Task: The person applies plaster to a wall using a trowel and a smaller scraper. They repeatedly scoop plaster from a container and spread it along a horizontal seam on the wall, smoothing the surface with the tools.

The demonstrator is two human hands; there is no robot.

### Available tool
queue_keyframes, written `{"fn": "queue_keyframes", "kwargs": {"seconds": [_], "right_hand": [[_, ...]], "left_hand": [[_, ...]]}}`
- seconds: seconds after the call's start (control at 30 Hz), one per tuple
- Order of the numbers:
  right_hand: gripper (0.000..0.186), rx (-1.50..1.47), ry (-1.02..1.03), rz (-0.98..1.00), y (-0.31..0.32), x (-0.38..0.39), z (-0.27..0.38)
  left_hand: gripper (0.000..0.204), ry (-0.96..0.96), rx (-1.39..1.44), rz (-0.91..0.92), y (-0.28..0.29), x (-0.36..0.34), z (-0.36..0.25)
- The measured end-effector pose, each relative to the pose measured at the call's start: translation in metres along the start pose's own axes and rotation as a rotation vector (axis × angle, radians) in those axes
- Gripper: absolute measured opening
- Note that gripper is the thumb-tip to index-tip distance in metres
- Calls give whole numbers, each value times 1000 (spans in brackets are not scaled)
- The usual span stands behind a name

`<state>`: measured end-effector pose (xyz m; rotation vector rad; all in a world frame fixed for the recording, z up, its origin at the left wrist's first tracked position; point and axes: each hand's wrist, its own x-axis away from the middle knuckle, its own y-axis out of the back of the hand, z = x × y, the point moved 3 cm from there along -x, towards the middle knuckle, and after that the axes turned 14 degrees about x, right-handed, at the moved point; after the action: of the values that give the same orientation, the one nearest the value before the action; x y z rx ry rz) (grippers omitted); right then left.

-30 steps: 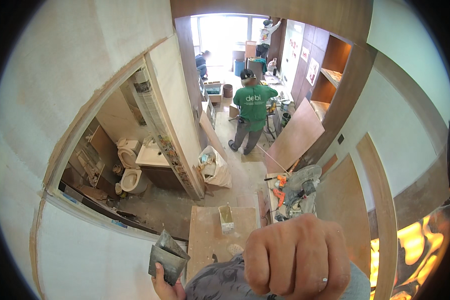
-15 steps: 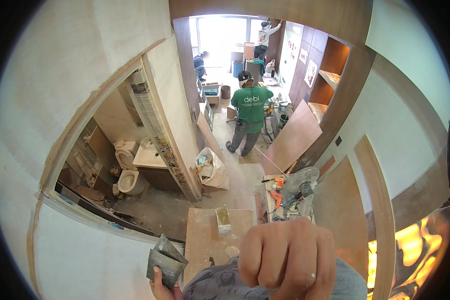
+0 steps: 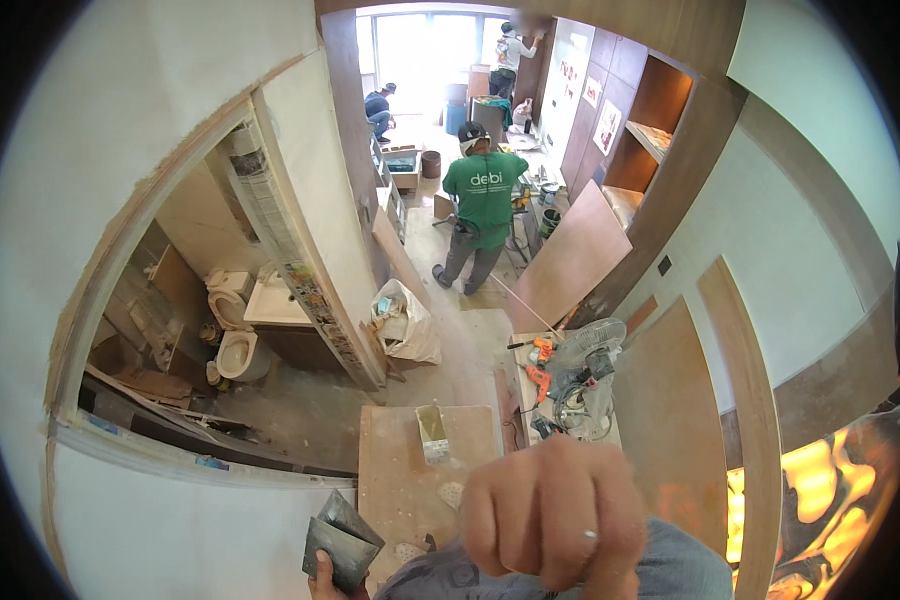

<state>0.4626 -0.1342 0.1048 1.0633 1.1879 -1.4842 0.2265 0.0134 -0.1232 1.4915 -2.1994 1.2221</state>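
My left hand [image 3: 326, 577] at the bottom grips two grey flat scraper blades [image 3: 342, 535]. My right hand [image 3: 555, 510] is closed in a fist near the lower middle, knuckles facing the camera; whatever it holds is hidden. Below me is a dusty wooden platform [image 3: 380, 440] with an open rectangular container [image 3: 433, 437] on it. My grey-clad legs [image 3: 670, 560] show along the lower edge.
Bathroom doorway at left [image 3: 180, 330], white sack [image 3: 406, 330] beside it. A fan [image 3: 590, 350], orange drills [image 3: 538, 385] and cables crowd a bench at right, near a leaning board [image 3: 570, 250]. A green-shirted worker [image 3: 485, 200] stands ahead; two other people are near the window.
The room has shifted up and left in the view. My right fist has moved a little left, and my left hand with the blades sits slightly lower.
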Motion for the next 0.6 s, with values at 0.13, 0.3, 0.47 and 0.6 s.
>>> {"fn": "queue_keyframes", "kwargs": {"seconds": [0.13, 0.3, 0.47, 0.6], "right_hand": [[24, 206, -451, -210, 24, 40, -20], [20, 80, -964, -350, 21, 104, -81], [36, 151, -758, -156, 4, 74, -133], [50, -69, -623, -137, -9, 25, -131]], "left_hand": [[40, 98, -300, 63, 24, -17, 16], [33, 210, -104, -120, 23, -30, 43], [37, 222, -124, -104, 22, -50, 62], [38, 224, -132, -110, 14, -57, 65]]}}
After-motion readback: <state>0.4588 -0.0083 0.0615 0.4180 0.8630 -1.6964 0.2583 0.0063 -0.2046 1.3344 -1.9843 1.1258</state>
